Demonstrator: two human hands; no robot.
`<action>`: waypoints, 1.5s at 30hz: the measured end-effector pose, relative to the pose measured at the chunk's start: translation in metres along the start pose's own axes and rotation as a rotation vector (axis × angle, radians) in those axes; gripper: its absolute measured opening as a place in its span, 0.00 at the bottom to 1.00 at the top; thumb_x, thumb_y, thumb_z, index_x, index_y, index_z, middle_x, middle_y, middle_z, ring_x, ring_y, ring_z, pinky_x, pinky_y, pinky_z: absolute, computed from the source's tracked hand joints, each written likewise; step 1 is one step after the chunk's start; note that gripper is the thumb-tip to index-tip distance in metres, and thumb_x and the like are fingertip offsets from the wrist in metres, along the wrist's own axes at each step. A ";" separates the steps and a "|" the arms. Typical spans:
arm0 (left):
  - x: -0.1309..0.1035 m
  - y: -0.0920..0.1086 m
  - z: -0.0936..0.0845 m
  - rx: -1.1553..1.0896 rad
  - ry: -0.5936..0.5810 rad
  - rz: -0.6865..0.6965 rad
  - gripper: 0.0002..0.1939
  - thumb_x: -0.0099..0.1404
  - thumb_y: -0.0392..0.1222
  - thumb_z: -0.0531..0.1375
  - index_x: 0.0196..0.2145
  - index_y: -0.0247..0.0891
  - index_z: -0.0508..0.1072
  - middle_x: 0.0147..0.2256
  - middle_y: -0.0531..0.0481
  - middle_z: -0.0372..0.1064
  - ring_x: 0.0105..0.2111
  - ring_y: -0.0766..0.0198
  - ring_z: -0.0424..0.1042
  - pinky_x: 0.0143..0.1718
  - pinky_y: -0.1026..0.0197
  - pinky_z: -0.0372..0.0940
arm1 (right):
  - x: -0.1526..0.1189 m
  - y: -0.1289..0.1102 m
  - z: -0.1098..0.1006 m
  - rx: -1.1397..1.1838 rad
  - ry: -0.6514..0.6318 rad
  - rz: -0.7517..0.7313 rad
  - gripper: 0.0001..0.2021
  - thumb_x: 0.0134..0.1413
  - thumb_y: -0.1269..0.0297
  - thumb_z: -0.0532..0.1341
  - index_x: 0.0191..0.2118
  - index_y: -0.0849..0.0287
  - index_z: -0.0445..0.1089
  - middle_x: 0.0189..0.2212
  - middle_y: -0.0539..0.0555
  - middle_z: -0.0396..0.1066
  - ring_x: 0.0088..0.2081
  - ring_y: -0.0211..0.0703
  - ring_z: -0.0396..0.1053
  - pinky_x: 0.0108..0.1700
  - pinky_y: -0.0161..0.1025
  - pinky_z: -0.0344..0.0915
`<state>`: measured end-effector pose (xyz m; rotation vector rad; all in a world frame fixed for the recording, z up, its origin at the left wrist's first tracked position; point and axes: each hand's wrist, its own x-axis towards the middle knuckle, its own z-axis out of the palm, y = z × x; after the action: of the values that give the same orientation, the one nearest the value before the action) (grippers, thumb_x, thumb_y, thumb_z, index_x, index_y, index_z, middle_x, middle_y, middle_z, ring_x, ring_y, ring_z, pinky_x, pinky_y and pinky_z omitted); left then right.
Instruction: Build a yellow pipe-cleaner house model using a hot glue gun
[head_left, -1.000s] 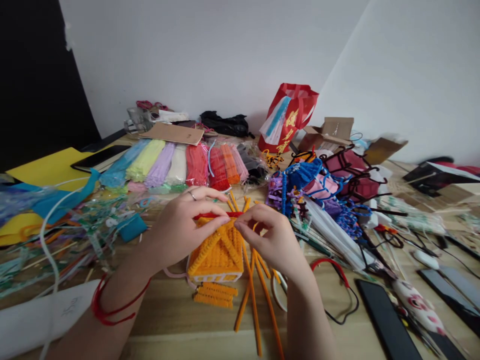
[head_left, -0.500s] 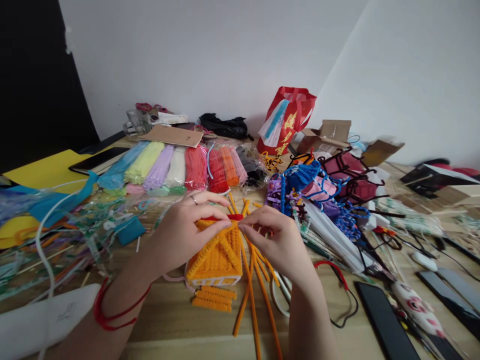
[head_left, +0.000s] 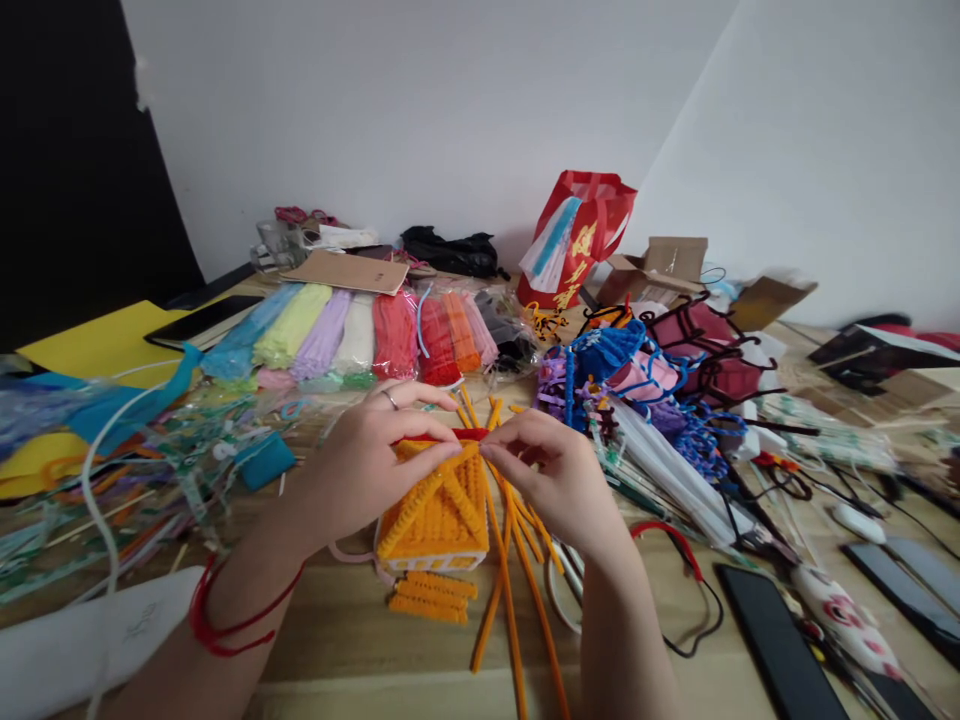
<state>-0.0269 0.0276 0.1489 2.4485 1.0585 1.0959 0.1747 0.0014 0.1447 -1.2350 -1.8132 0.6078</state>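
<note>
A small house covered in fuzzy orange pipe cleaners, with white-framed windows low on its front, stands on the table. My left hand reaches over its roof, thumb and fingers pinched at the ridge. At the right end of the same ridge, my right hand is closed in a pinch. The fingertips of both hands nearly meet, and they hide part of the ridge. Just behind it shows a red strip. Short crimped orange pieces lie in front of the house. Several long orange pipe cleaners fan out to its right.
Bagged bundles of coloured pipe cleaners line the back. A red bag stands behind finished-looking blue and purple pieces. A black phone lies at right, a white cable and plastic scraps at left.
The view has shifted slightly, so everything sits a little further right. Both hands keep their pinch at the roof ridge, with the fingertips barely moved.
</note>
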 end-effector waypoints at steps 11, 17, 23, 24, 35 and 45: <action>0.000 0.001 0.006 -0.021 0.009 -0.003 0.07 0.63 0.40 0.60 0.29 0.42 0.78 0.47 0.48 0.72 0.48 0.56 0.69 0.53 0.48 0.63 | -0.003 -0.007 -0.003 0.017 0.051 -0.015 0.05 0.54 0.68 0.62 0.29 0.58 0.74 0.28 0.52 0.72 0.28 0.38 0.66 0.27 0.34 0.61; 0.001 0.004 0.003 -0.021 0.047 -0.002 0.08 0.64 0.39 0.59 0.29 0.41 0.77 0.46 0.47 0.72 0.47 0.57 0.70 0.52 0.49 0.63 | 0.001 -0.002 0.012 0.081 -0.069 0.006 0.04 0.53 0.67 0.64 0.34 0.57 0.77 0.29 0.53 0.74 0.29 0.38 0.67 0.30 0.33 0.62; 0.000 0.005 -0.001 -0.007 0.058 0.000 0.07 0.64 0.40 0.59 0.30 0.41 0.77 0.47 0.48 0.71 0.48 0.57 0.69 0.52 0.51 0.63 | 0.003 0.000 0.021 0.077 -0.058 0.008 0.05 0.54 0.67 0.63 0.29 0.59 0.75 0.26 0.51 0.73 0.29 0.37 0.66 0.30 0.33 0.60; 0.000 0.005 -0.001 -0.001 0.051 -0.011 0.07 0.64 0.40 0.59 0.30 0.41 0.77 0.47 0.48 0.71 0.48 0.57 0.69 0.52 0.51 0.63 | 0.003 0.001 0.018 0.070 -0.051 0.016 0.05 0.54 0.68 0.63 0.29 0.59 0.75 0.26 0.51 0.73 0.29 0.37 0.66 0.30 0.33 0.60; -0.001 -0.005 0.015 -0.060 -0.115 -0.048 0.06 0.62 0.42 0.62 0.31 0.45 0.80 0.47 0.50 0.73 0.50 0.55 0.68 0.54 0.47 0.62 | -0.002 -0.005 0.004 0.074 0.047 -0.015 0.05 0.54 0.69 0.62 0.28 0.60 0.72 0.26 0.50 0.68 0.27 0.35 0.63 0.27 0.31 0.58; 0.001 0.002 0.003 -0.029 0.031 -0.103 0.09 0.64 0.43 0.59 0.29 0.43 0.78 0.45 0.50 0.72 0.45 0.57 0.71 0.49 0.51 0.64 | 0.000 0.002 0.007 0.083 -0.050 0.054 0.04 0.54 0.69 0.64 0.32 0.57 0.78 0.30 0.52 0.74 0.30 0.38 0.67 0.31 0.34 0.60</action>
<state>-0.0236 0.0268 0.1487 2.3339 1.1566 1.1114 0.1698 0.0026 0.1394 -1.2260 -1.7824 0.7425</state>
